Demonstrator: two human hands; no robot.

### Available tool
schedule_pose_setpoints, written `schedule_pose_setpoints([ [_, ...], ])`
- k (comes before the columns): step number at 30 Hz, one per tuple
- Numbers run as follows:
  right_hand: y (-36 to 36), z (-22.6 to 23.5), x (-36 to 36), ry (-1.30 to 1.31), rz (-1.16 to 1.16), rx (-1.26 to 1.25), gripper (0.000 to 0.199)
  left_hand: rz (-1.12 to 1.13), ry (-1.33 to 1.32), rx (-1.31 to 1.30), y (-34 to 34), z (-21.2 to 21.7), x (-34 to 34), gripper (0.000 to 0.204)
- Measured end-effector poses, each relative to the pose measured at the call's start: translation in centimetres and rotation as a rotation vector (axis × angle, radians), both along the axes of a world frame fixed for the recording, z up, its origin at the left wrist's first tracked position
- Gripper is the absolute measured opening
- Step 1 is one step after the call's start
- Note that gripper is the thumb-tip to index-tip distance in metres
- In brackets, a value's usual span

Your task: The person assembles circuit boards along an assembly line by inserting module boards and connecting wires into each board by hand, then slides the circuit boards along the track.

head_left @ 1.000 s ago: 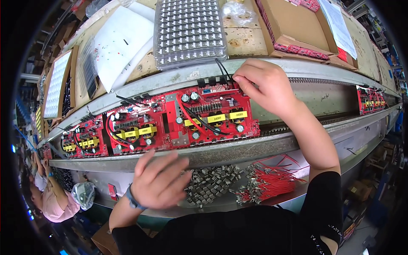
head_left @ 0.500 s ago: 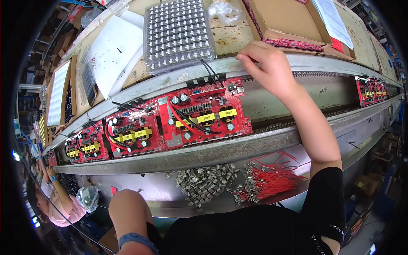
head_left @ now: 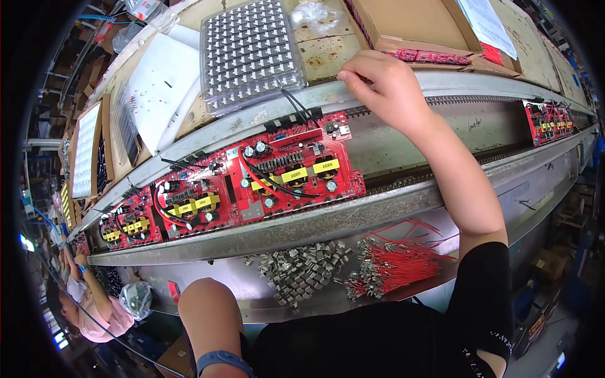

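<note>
A long metal conveyor rail (head_left: 353, 217) is carrying a red circuit board (head_left: 293, 170) in front of the person. Above it, a clear tray of small parts (head_left: 249, 53) is lying on the shelf. The right hand (head_left: 387, 88) is reaching to the shelf edge just beside the tray, fingers curled; I cannot tell if it is holding anything. The left hand is not showing, only the forearm.

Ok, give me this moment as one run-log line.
right hand: at rail edge beside clear parts tray | left hand: out of view, forearm low | red circuit board: on conveyor, untouched
</note>
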State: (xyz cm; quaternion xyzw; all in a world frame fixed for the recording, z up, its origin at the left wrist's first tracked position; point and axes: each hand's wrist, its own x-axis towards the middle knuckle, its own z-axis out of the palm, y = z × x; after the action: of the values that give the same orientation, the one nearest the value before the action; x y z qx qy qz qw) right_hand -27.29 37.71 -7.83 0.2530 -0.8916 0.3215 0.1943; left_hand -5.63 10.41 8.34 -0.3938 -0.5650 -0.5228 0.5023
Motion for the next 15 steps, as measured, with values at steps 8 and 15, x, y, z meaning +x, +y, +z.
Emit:
schedule_pose_setpoints([
  [8,0.0,0.2,-0.4,0.017,-0.004,-0.027,0.014,-0.079,-0.077,0.033,-1.0,0.6,1.4,0.040],
  [15,0.0,0.2,-0.4,0.007,-0.003,-0.014,0.016,-0.595,0.177,0.405,4.1,-0.5,-1.4,0.039],
])
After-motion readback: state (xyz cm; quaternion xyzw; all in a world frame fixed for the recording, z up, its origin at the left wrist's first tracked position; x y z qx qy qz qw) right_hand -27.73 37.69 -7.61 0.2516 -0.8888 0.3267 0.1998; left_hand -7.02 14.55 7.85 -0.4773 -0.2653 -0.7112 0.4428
